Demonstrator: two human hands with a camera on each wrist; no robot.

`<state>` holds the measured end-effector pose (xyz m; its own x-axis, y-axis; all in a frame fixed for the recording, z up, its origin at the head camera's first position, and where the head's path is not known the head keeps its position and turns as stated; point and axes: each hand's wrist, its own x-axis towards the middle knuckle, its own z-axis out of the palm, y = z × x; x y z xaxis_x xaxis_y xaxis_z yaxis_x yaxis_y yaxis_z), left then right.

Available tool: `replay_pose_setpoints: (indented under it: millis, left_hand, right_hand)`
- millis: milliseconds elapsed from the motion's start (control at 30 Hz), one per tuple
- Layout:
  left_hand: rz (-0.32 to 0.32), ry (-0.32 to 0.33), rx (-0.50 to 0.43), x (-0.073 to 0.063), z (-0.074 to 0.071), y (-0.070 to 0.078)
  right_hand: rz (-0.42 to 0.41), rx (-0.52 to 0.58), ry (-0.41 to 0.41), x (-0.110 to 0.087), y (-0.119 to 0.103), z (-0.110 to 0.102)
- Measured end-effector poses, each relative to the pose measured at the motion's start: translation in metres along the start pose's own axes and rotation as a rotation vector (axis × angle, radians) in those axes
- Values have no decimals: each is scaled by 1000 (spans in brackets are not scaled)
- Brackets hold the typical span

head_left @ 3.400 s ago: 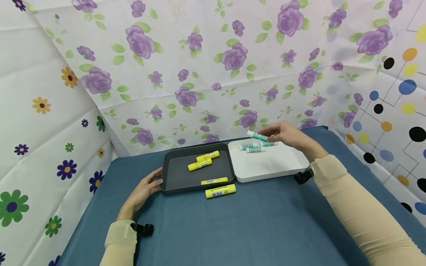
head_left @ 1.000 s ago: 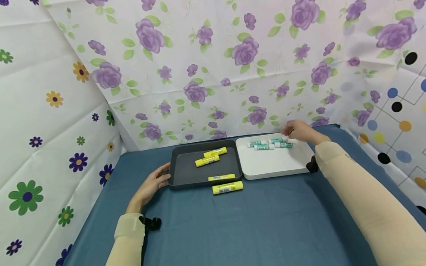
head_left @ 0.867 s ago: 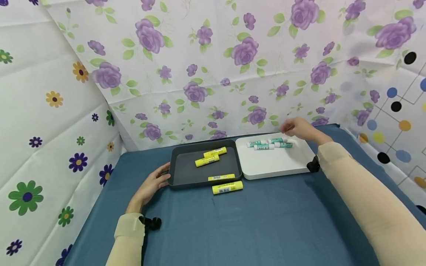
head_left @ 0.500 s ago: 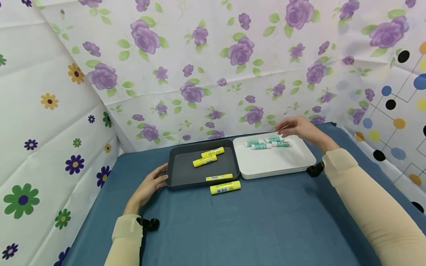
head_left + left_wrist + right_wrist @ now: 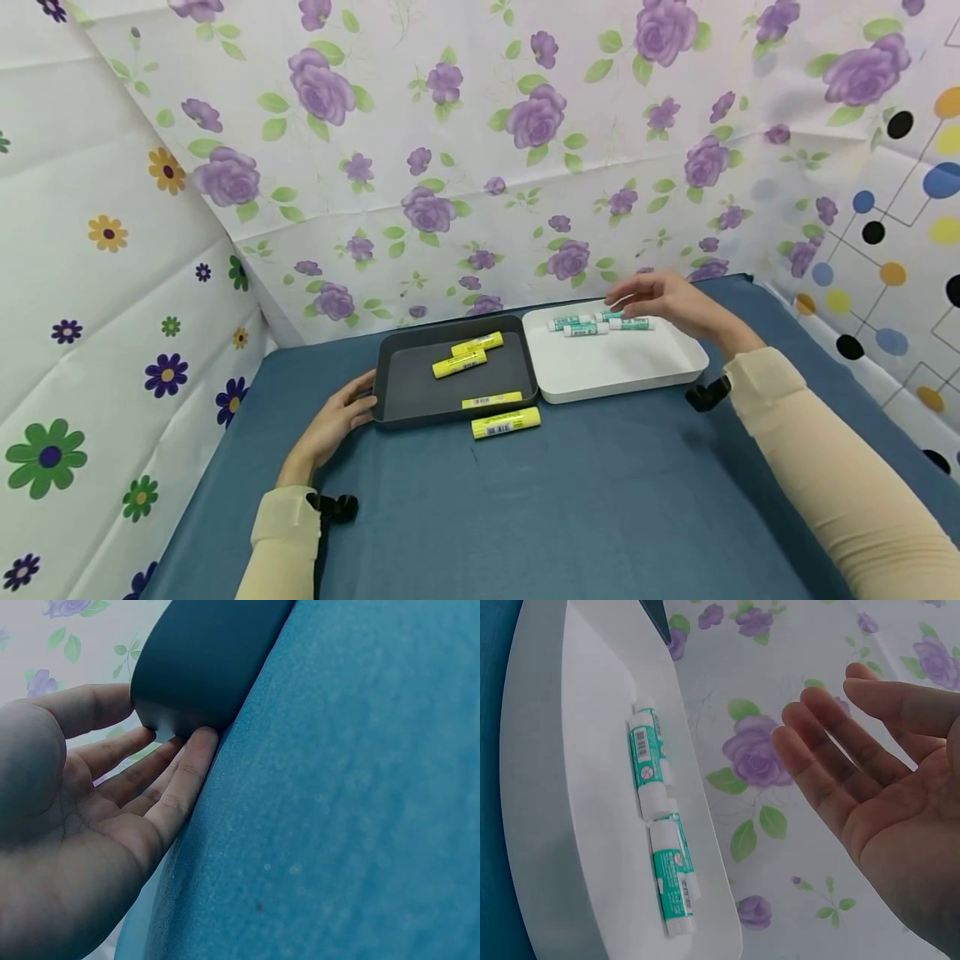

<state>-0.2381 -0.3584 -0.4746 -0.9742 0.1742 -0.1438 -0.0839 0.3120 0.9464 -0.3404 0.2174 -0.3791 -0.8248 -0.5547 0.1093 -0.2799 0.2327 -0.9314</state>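
Fingertips of my left hand (image 5: 330, 429) touch the outer wall at the left end of the dark grey tray (image 5: 397, 408). The left wrist view shows the thumb and fingers against the tray corner (image 5: 199, 667). My right hand (image 5: 671, 304) hovers over the back of the white tray (image 5: 615, 367), fingers extended and holding nothing. Below it lie several white-and-green glue sticks (image 5: 587, 330), partly hidden by the fingers in the head view. In the right wrist view, these glue sticks (image 5: 646, 754) lie apart from the open palm (image 5: 885, 795).
Two yellow glue sticks (image 5: 460, 364) lie near the middle of the grey tray. Another yellow glue stick (image 5: 491, 401) is inside its front wall. A larger yellow glue stick (image 5: 506, 423) lies on the blue cloth (image 5: 525, 508) before the tray. A flowered sheet (image 5: 450, 167) hangs behind.
About three seconds ago my right hand held a green-and-white glue stick above the white tray; it now lies there. The right hand has let go, then drifted left with fingers extended. Left hand stays put.
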Motion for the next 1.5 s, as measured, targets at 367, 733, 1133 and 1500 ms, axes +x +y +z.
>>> replay_pose_setpoints:
  millis: [367, 733, 1133, 1500]
  left_hand:
    - [5, -3, -10, 0, 0, -2]
    - [5, -3, -2, 1, -1, -2]
    - [11, -13, 6, 0, -1, 0]
    - [-4, -6, 3, 1, 0, 0]
  right_hand:
    - [8, 42, -86, 0, -7, 39]
    - [-27, 22, -220, -9, -13, 112]
    - [-2, 38, -339, -15, 0, 145]
    - [33, -8, -364, -16, 6, 151]
